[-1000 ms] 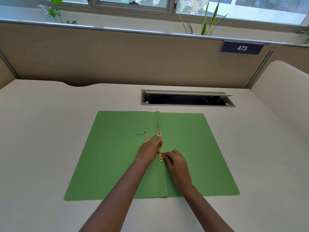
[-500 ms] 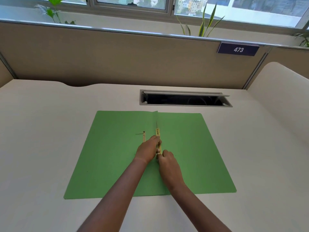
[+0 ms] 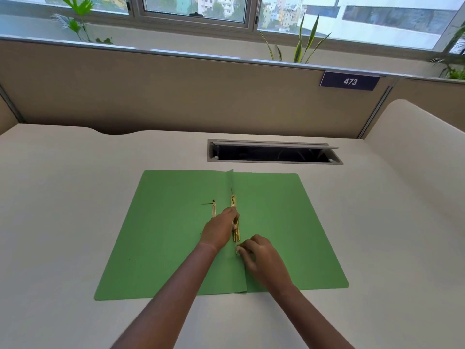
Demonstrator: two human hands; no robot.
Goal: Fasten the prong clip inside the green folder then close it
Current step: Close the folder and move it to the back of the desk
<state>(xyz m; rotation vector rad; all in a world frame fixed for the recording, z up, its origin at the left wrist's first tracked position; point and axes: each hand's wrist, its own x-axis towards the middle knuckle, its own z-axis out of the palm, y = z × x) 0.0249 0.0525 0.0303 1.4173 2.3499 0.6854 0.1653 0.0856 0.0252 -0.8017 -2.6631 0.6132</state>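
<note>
The green folder (image 3: pixel 276 222) lies open and flat on the white desk. A brass prong clip bar (image 3: pixel 235 233) runs along its centre fold, with one thin prong sticking up at its far end. My left hand (image 3: pixel 220 231) presses on the middle of the bar. My right hand (image 3: pixel 261 258) pinches the near prong at the bar's lower end. A second thin brass strip (image 3: pixel 214 210) lies on the left leaf, partly hidden by my left hand.
A recessed cable tray (image 3: pixel 271 153) with its lid raised is set into the desk just beyond the folder. Beige partition panels (image 3: pixel 176 91) close off the back and the right side. The desk surface (image 3: pixel 63 197) extends wide on the left.
My right hand has slid back toward me from the bar's middle to its near end, now pinching the near prong. My left hand stays on the bar.
</note>
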